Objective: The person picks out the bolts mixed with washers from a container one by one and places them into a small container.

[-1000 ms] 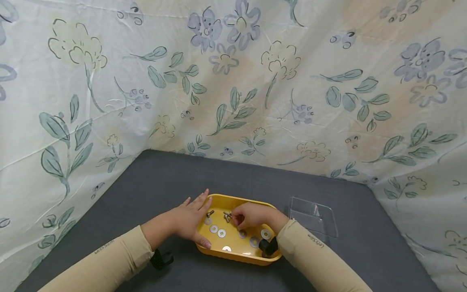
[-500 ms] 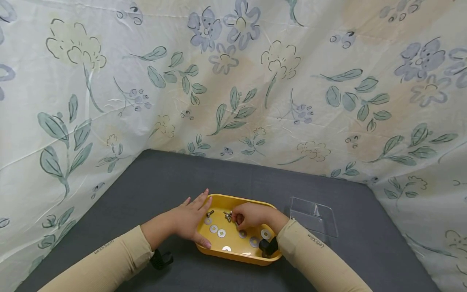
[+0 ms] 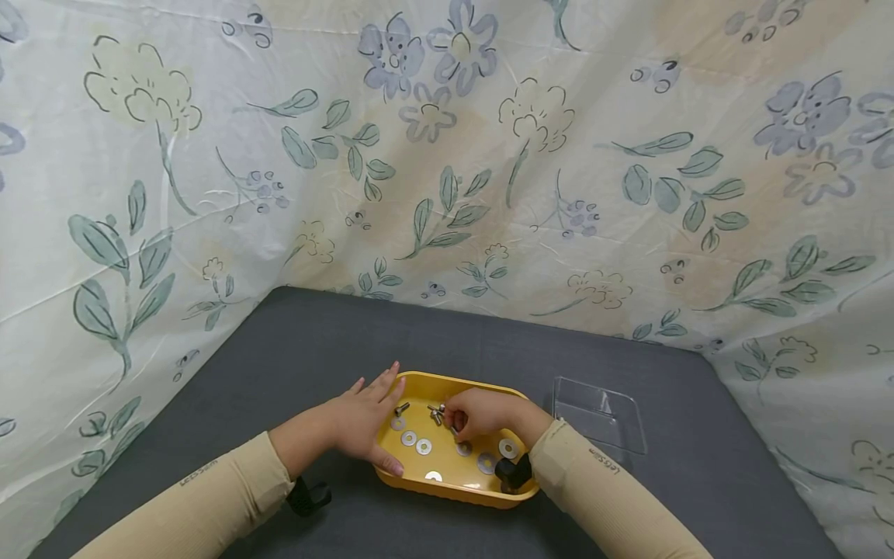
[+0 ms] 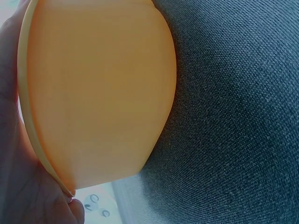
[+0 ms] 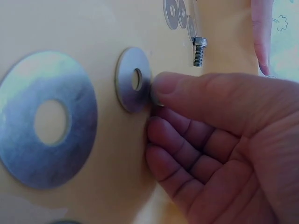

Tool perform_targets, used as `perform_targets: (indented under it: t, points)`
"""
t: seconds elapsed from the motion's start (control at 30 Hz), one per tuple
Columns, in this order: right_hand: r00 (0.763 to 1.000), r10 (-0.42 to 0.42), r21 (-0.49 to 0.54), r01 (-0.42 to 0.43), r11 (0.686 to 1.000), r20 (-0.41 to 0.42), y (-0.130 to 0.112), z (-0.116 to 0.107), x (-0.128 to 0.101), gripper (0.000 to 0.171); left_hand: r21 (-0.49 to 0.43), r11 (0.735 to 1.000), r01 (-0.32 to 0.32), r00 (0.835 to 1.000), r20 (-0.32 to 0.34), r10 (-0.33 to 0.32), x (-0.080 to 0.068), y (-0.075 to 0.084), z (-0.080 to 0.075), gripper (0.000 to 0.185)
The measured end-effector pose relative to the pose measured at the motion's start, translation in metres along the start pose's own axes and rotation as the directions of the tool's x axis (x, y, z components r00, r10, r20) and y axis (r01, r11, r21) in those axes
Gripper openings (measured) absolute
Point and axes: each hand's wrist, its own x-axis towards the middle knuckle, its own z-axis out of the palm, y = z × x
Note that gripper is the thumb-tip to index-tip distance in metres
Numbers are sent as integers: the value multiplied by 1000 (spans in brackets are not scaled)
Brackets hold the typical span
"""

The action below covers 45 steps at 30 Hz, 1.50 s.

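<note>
A yellow tray (image 3: 457,485) holds loose flat washers (image 3: 424,446) and metal bolts (image 3: 436,416). My left hand (image 3: 363,421) rests across the tray's left rim, fingers spread and thumb over the near edge; in the left wrist view the tray's outer wall (image 4: 100,93) fills much of the picture. Inside the tray, my right hand (image 3: 482,411) pinches a small bolt (image 5: 157,96) between thumb and fingertips, low over the floor and mostly hidden by the thumb. A washer (image 5: 133,79) lies right by that thumb tip, with a larger washer (image 5: 49,119) closer to the camera.
A clear plastic box (image 3: 632,427) stands right of the tray on the dark grey table (image 3: 335,334). Another bolt (image 3: 401,409) lies beside my left fingers. A black wrist camera (image 3: 513,472) hangs over the tray's right end. Floral cloth (image 3: 433,217) surrounds the table.
My right fingers have shifted slightly, and the end of the pinched bolt now shows beneath them. One bolt of the cluster has turned a little. My left hand stays put.
</note>
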Motion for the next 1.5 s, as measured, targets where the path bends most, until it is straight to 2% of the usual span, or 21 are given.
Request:
perform_targets:
  t: [0.23,0.5,0.9,1.33,1.5]
  points:
    - [999,-46,-29,46,999,0,-4,-3,-4,12,2,1000,3,1000,4,-3,0,0,0,128]
    - [1000,-11,-39,11,999,-15,-4,-3,-3,12,-4,1000,-2,1000,6,2,-2,1,-2,128]
    - [1000,-6,-151,4,988,-9,-5,-2,-4,14,-3,1000,-3,1000,2,3,-3,1,-3,127]
    - [1000,8,-169,-11,986,-23,-4,-3,-6,15,-3,1000,-2,1000,6,2,-2,1,-2,128]
    - [1000,-14,-114,12,993,-14,-4,-7,-9,13,5,1000,0,1000,6,0,-1,1,-1,128]
